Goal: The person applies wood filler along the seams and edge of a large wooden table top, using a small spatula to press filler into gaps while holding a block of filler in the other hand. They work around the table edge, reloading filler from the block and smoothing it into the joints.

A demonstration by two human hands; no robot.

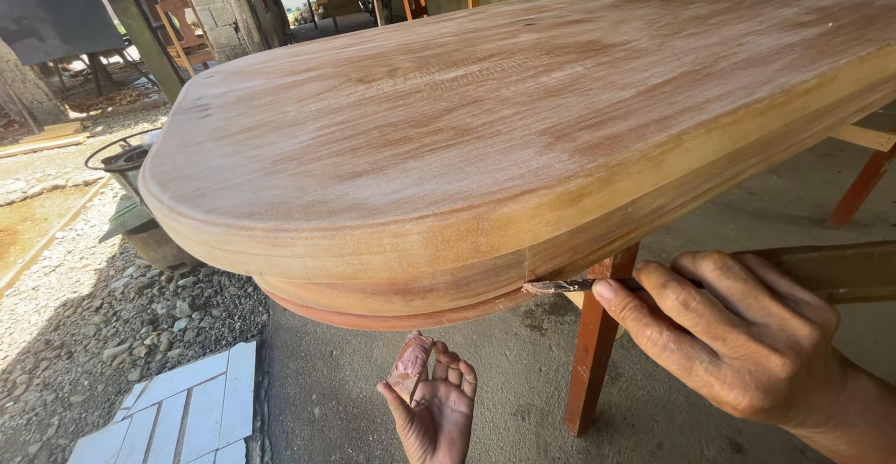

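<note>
A large rounded wooden tabletop (485,119) with a thick moulded edge fills the view. My right hand (737,333) grips a thin putty-covered blade (560,287), whose tip touches the seam under the table's edge. My left hand (434,413) is lower down, below the table's rim, palm up, holding a small pinkish-brown lump of filler (411,366) between thumb and fingers.
A reddish table leg (597,343) stands under the top, another at right (859,189). Gravel (103,315) and white tiles (177,408) lie at left on the ground, with a dark metal container (131,170) beyond. Chairs and furniture stand in the background.
</note>
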